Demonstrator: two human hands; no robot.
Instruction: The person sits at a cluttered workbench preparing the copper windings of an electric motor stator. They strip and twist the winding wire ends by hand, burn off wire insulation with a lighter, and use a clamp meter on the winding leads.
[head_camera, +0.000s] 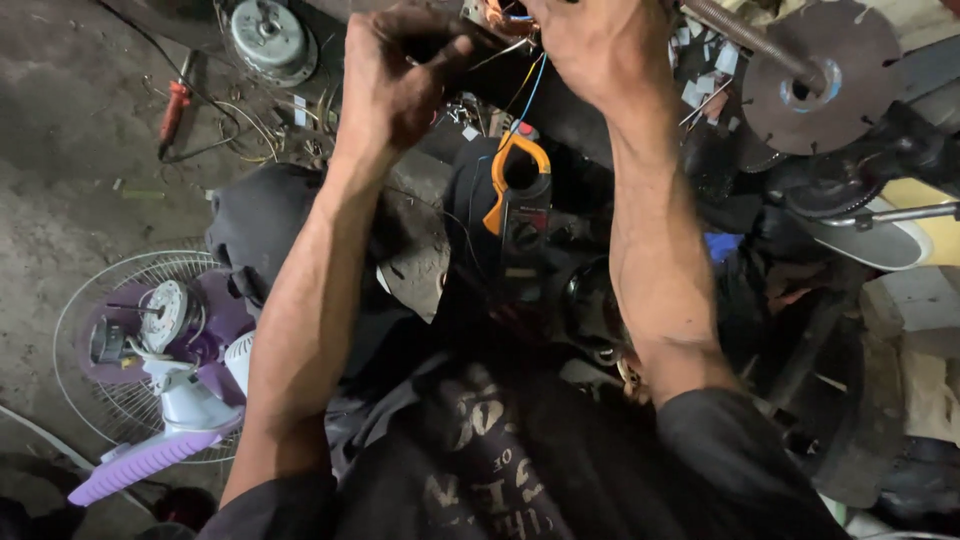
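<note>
Gripping thin wires (520, 45) between left hand (395, 80), right hand (585, 45), clamp meter (515, 195) below

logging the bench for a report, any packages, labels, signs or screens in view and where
Black clamp meter with orange jaw: centre, below both hands; its small dark screen is too dim to tell.
Black shirt with pale printed lettering: bottom centre.
No packages or signs visible.

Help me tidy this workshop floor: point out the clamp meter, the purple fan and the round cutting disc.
clamp meter (520, 205), head view, on its dark body below the orange jaw.
purple fan (165, 315), head view, on the motor hub inside the wire guard.
round cutting disc (850, 60), head view, on the disc's flat grey face.
</note>
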